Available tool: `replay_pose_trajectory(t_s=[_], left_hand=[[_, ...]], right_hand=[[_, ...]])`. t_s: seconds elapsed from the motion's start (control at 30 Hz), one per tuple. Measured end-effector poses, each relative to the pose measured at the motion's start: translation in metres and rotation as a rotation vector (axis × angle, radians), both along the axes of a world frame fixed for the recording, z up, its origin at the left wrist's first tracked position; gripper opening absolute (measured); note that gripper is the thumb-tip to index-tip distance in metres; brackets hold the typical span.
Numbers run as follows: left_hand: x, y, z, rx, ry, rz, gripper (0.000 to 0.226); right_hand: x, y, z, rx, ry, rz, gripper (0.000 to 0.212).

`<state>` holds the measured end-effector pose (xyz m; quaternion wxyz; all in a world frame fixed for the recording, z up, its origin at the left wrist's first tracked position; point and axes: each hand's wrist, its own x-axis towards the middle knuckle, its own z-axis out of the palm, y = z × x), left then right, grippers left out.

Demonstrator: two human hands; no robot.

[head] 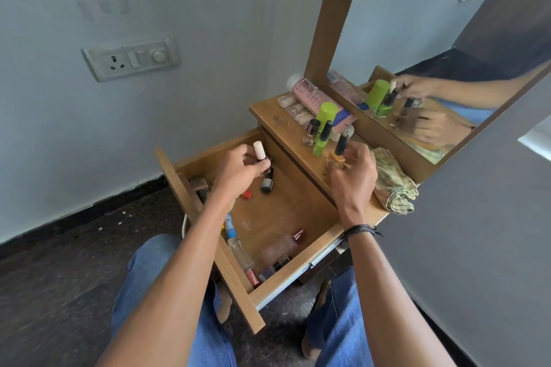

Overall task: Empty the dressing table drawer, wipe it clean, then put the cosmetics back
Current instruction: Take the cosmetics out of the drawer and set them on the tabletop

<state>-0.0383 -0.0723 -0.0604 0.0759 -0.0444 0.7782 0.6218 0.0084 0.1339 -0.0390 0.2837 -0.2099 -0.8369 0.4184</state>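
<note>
Left hand (238, 171) pinches pale-capped polish bottle (259, 151); right hand (354, 180) clasps amber black-capped bottle (337, 158) on the bench (277, 116). One nudge could topple that lime-green bottle (325, 113) beside it!

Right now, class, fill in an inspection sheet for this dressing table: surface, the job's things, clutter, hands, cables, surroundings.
Surface: wooden table top with bottles standing on it; drawer pulled open.
Job's things: perfume bottle, small dark bottle and other items lie in the drawer; green bottle and pink tube are on the top; cloth lies at its right end.
Clutter: white scraps on the floor by the wall.
Hands: left hand grips a pink-capped bottle above the drawer; right hand holds an orange bottle on the top.
Cables: nothing seen.
Surroundings: wall socket, mirror, dark floor.
</note>
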Motion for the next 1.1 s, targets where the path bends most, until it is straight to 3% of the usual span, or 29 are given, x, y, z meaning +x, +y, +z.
replay_pose_trajectory(t_s=[0.1,0.33,0.6,0.87,1.1], left_hand=[[-0.001,0.01,0.003,-0.087,0.151,0.084,0.017],[-0.022,0.046,0.025,-0.069,0.296,0.109,0.016],[-0.057,0.073,0.025,-0.22,0.294,-0.022,0.024],[-0.053,0.077,0.028,-0.134,0.256,-0.088,0.036],[-0.017,0.049,0.02,-0.04,0.236,0.057,0.042]], right_hand=[[-0.006,-0.001,0.0,0.016,-0.025,-0.003,0.038],[-0.01,-0.001,-0.001,0.01,-0.068,0.024,0.055],[-0.011,0.003,-0.003,-0.025,-0.082,0.048,0.058],[-0.013,0.001,-0.005,-0.007,-0.085,0.017,0.039],[-0.011,-0.005,-0.003,-0.018,-0.088,-0.016,0.047]])
